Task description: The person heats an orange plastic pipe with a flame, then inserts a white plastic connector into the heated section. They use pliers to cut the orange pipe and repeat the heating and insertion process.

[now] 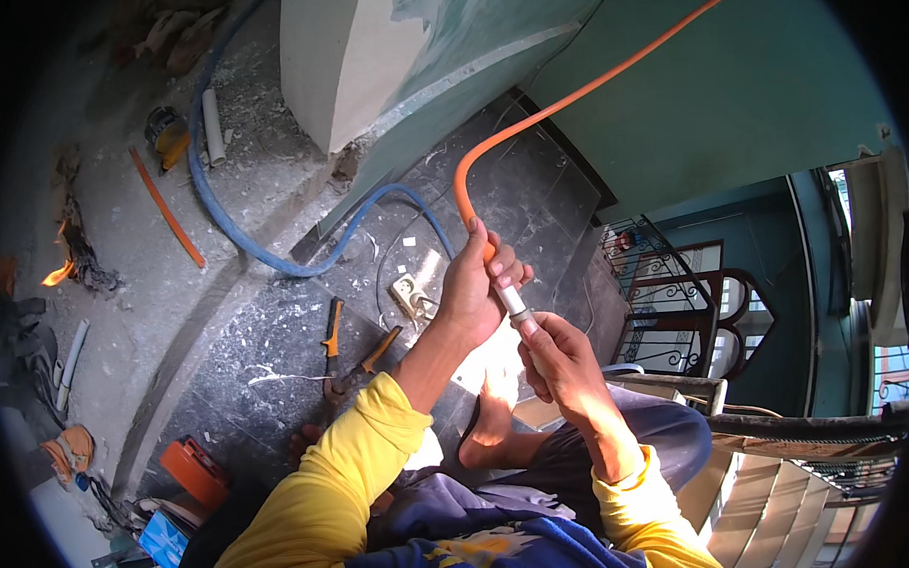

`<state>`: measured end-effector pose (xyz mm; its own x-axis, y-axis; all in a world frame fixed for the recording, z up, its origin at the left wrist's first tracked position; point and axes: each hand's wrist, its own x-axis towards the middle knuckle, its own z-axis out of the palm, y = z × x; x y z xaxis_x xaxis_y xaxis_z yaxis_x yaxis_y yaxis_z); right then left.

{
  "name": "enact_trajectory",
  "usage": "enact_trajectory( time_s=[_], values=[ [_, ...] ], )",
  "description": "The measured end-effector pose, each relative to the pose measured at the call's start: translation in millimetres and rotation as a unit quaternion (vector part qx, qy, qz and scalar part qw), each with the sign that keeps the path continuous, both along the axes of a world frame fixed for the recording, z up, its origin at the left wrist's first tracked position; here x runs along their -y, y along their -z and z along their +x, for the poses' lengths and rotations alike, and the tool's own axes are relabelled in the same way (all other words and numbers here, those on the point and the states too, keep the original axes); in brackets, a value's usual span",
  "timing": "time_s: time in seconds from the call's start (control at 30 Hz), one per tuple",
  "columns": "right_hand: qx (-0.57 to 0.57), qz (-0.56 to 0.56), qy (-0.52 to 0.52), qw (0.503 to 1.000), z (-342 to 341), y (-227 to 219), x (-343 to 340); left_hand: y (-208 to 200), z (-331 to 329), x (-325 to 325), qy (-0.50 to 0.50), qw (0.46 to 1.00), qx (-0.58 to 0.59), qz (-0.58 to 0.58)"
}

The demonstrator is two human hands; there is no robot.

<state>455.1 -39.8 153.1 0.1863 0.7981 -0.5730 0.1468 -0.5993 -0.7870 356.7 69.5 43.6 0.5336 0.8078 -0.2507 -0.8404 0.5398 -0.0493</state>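
My left hand (482, 281) is closed around the lower end of an orange flexible hose (539, 114), which runs from there to the upper right. A short white pipe piece (511, 300) shows between my two hands, in line with the hose end. Thumb and fingers of my right hand (561, 358) pinch the lower end of that piece, at a greyish ring. Whether the hose sits inside or over the white piece cannot be made out under my fingers.
Pliers with orange handles (334, 333) lie on the dark tiled floor near a white socket block (409, 295). A blue hose (284, 267) loops over the concrete step. Flames (59, 274) burn on debris at left. Stairs (773, 508) descend at lower right beside a railing (810, 440).
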Motion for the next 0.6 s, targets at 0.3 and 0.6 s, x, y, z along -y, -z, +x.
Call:
enact_trajectory(
  time_s=[0.3,0.6],
  values=[
    [-0.005,0.019,0.004,1.0,8,-2,-3,36,-12,-7,0.036,0.985,0.058,0.161],
    [0.101,0.077,0.021,0.992,12,18,1,17,-5,0,0.018,0.996,0.013,0.091]
  ],
)
